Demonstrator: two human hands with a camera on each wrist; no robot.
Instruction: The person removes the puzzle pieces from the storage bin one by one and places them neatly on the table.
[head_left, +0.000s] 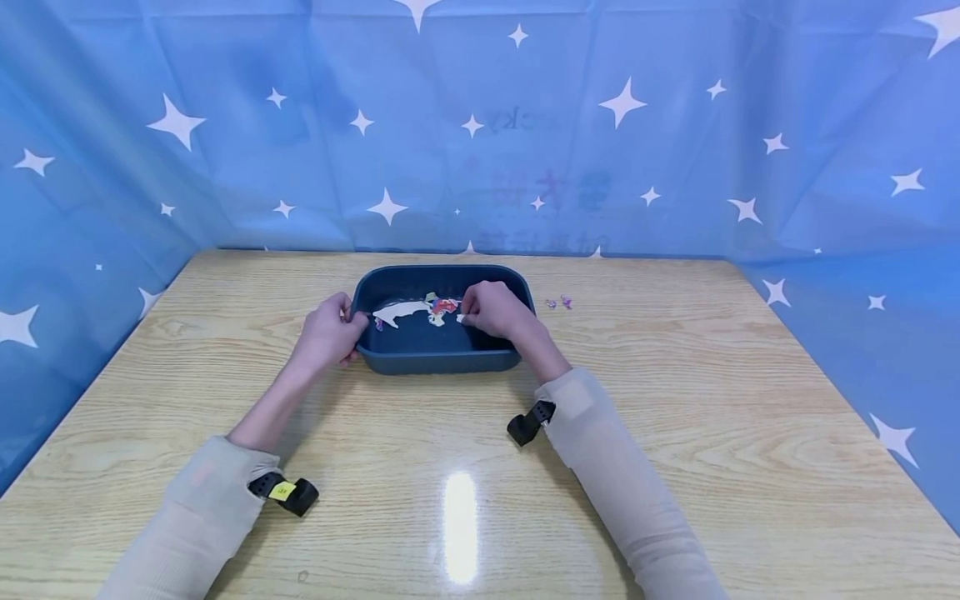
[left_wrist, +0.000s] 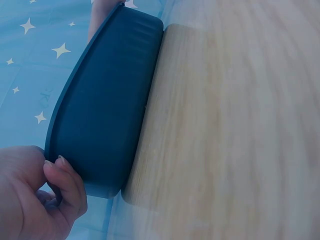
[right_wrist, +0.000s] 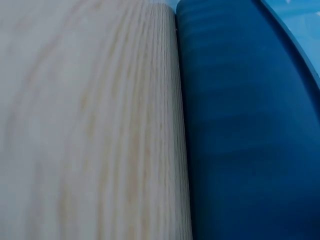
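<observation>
A dark blue rectangular bin (head_left: 438,363) stands on the wooden table near its back edge. My left hand (head_left: 327,332) grips the bin's left end, the thumb at the rim and the fingers curled round the wall; the left wrist view shows this hand (left_wrist: 45,192) too. Inside the bin lie a white torn-looking piece (head_left: 401,311) and several small colourful scraps, among them a red one (head_left: 444,306). Reaching over the right part of the bin, my right hand (head_left: 495,309) pinches a small white piece (head_left: 461,318). The right wrist view shows only the bin's outer wall (right_wrist: 245,130).
Two small purple scraps (head_left: 566,302) lie on the table (head_left: 675,358) to the right of the bin. A blue curtain (head_left: 465,167) with white stars hangs behind the table and along its sides.
</observation>
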